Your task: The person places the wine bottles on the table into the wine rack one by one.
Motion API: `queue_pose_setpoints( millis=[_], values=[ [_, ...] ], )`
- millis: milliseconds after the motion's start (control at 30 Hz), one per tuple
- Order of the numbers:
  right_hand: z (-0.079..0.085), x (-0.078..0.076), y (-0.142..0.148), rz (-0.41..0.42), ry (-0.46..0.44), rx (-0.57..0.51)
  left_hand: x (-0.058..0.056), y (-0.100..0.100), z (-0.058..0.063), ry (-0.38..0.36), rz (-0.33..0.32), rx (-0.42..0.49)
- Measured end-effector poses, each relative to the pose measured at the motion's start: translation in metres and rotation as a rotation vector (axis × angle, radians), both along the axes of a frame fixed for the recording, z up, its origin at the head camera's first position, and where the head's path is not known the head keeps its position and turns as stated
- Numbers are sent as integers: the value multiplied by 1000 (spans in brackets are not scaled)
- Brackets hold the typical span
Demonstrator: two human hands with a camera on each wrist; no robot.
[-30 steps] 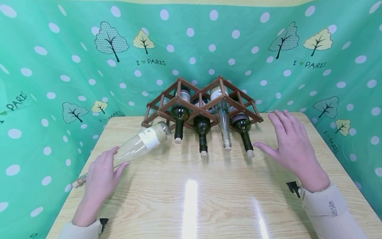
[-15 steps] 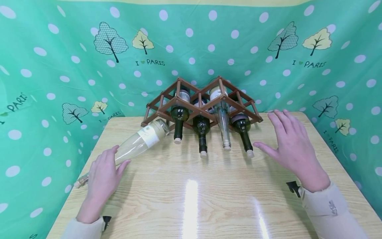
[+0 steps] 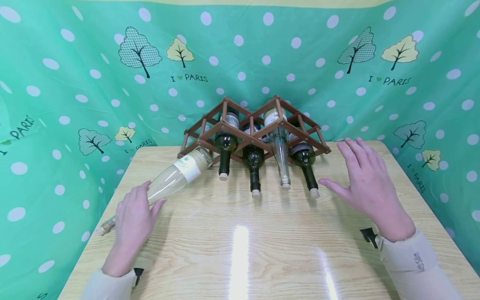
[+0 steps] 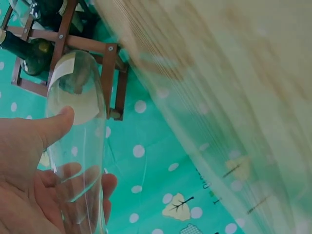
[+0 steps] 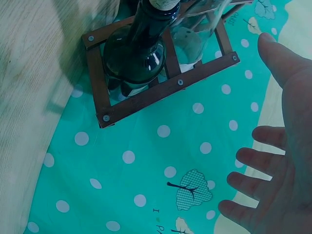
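My left hand [image 3: 134, 214] grips a clear glass wine bottle [image 3: 170, 182] with a white label. Its corked neck points to the near left, and its base meets the left front of the brown wooden wine rack [image 3: 195, 144]. In the left wrist view the fingers wrap round the clear bottle [image 4: 80, 136], and its base overlaps the rack's end; how far it is inside I cannot tell. Beside the rack's right end, my right hand [image 3: 369, 183] is spread with nothing in it. The nearest thing to its thumb is a dark green corked bottle [image 3: 305, 160] lying in the rack.
Two more dark green bottles, one left [image 3: 226, 143] and one central [image 3: 253, 158], lie in the rack with another clear bottle [image 3: 278, 146]. Their corks face me. A polka-dot green cloth [image 3: 247, 50] hangs behind the wooden table [image 3: 285, 250].
My left hand has moved slightly right and forward, bringing the clear bottle's base up to the rack's left opening. The right hand has stayed put.
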State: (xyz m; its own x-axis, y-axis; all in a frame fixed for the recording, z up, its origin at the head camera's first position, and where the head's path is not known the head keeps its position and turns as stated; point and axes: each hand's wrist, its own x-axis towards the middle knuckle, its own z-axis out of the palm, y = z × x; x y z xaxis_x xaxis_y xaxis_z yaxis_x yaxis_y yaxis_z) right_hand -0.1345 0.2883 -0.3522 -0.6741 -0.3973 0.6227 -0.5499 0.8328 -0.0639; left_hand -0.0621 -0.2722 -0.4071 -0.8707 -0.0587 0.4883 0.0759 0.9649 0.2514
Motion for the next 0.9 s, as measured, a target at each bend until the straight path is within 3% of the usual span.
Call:
queue_pose_setpoints(
  millis=[500, 900],
  values=[
    [0, -1, 1, 3, 16, 1, -4, 17, -1, -34, 71, 11],
    [1, -1, 2, 1, 16, -1, -5, 29, -3, -6, 86, 6]
  ],
)
